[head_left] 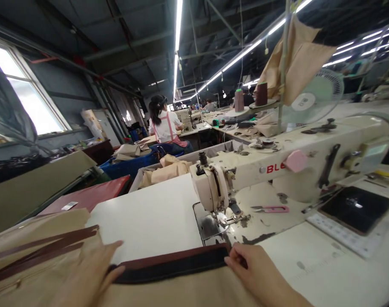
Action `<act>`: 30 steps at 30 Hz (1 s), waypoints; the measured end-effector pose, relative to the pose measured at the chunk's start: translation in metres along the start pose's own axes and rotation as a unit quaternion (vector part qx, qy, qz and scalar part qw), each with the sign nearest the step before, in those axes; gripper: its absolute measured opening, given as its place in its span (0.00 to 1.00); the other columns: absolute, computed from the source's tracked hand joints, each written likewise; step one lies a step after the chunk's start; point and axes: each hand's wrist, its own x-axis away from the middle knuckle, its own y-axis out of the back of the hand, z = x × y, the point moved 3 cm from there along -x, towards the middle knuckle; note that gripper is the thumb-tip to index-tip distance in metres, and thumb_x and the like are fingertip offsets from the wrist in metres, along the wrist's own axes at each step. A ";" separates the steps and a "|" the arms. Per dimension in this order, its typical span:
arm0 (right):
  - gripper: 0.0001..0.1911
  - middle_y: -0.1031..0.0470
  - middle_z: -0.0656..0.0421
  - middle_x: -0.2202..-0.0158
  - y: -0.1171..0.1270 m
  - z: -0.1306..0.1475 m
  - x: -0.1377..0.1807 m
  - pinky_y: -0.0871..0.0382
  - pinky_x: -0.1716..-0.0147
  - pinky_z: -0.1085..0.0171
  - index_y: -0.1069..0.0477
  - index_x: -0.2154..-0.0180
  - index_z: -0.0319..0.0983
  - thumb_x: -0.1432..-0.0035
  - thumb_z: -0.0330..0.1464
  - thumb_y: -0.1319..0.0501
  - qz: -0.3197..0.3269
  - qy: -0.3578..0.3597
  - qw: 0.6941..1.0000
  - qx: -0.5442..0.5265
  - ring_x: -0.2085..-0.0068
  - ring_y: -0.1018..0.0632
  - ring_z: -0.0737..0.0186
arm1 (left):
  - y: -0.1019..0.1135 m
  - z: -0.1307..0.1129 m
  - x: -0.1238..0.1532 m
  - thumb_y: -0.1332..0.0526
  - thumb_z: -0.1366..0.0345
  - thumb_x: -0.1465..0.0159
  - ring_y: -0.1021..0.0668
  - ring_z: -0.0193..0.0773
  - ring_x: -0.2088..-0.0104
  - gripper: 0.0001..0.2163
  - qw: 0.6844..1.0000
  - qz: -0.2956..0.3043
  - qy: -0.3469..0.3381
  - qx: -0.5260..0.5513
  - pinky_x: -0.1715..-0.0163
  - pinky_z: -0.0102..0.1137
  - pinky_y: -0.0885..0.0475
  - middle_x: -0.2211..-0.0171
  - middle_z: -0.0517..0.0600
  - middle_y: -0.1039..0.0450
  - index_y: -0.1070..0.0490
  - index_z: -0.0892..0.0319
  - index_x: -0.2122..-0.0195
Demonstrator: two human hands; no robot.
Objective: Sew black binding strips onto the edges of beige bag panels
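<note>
A tan fabric piece (181, 292) lies across the front of the sewing table, its far edge trimmed with a black band (168, 268) and a dark brown strip (175, 255). At the band's left end is my left hand (88, 273), slightly blurred, thumb and forefinger spread apart over the cloth. My right hand (255, 268) pinches the right corner of the trimmed edge between thumb and fingers. Just beyond that corner stands the presser foot (224, 217) of a cream sewing machine (261, 166); the fabric's edge is in front of it.
Pink-handled thread snips (271, 209) lie on the machine bed. More tan fabric with brown strips (44, 251) is piled at left. A black pad (357, 209) sits at right. Behind the table are a bin of tan cloth (168, 170) and a seated person (165, 125).
</note>
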 end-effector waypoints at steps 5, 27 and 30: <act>0.08 0.29 0.59 0.80 -0.005 -0.006 0.001 0.42 0.75 0.65 0.35 0.78 0.39 0.48 0.32 0.43 -0.008 -0.013 0.999 0.036 0.76 0.29 0.60 | -0.041 -0.154 -0.036 0.41 0.64 0.40 0.32 0.46 0.46 0.19 0.974 0.162 -0.132 0.090 0.50 0.41 0.35 0.46 0.50 0.34 0.36 0.50 0.47; 0.10 0.31 0.62 0.77 0.021 0.035 0.033 0.40 0.77 0.70 0.36 0.79 0.38 0.52 0.33 0.38 0.028 -0.004 0.960 -0.280 0.76 0.34 0.69 | -0.008 -0.197 -0.008 0.49 0.60 0.35 0.31 0.35 0.73 0.11 0.943 0.098 -0.152 0.279 0.69 0.29 0.40 0.76 0.44 0.32 0.37 0.57 0.72; 0.11 0.34 0.63 0.79 0.022 0.035 0.032 0.43 0.79 0.70 0.36 0.79 0.38 0.52 0.34 0.37 0.046 -0.015 0.955 -0.294 0.77 0.36 0.70 | -0.010 -0.194 -0.009 0.48 0.59 0.35 0.31 0.35 0.73 0.12 0.937 0.108 -0.133 0.305 0.71 0.28 0.40 0.76 0.45 0.33 0.37 0.57 0.73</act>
